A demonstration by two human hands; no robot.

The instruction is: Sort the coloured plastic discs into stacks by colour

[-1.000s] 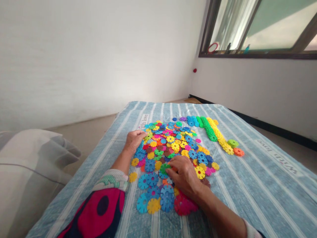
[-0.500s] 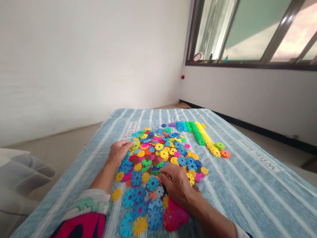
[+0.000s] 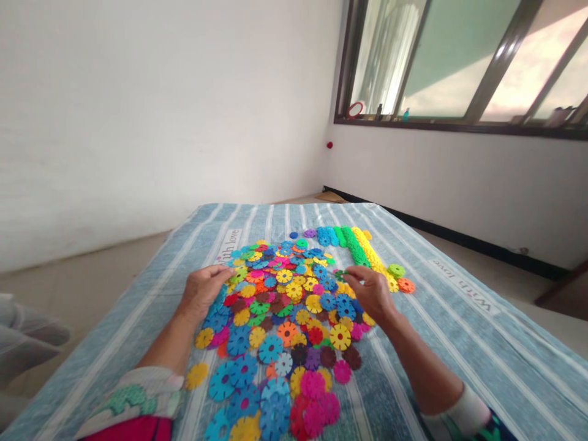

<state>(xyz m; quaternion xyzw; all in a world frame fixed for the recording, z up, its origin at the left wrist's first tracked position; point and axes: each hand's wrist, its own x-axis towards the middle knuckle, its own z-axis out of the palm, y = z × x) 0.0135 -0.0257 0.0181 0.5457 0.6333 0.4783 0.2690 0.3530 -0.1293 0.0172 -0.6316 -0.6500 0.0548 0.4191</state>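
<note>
A wide pile of notched plastic discs [image 3: 285, 275] in many colours spreads between my two hands. My right hand [image 3: 373, 293] pinches a dark green disc [image 3: 340, 275] over the pile's right edge, close to the rows of stacked discs. On the left, my left hand [image 3: 206, 291] has thumb and fingertips pressed together at the pile's left edge, beside a lime green disc [image 3: 239, 275]. Whether anything is between those fingers I cannot make out. Nearer to me lie large blue discs [image 3: 224, 381] and several pink discs [image 3: 315, 398].
Rows of lined-up discs lie beyond my right hand: a yellow row [image 3: 370, 251], a green row [image 3: 354, 246] and short blue ones [image 3: 324, 236]. Beside them are an orange disc [image 3: 406, 286] and a lime disc [image 3: 396, 270]. A striped cloth [image 3: 441, 343] covers the table.
My right hand has moved from the middle of the pile away to the right, with a green disc in its fingers. My left hand stays at the pile's left edge. The view has shifted slightly.
</note>
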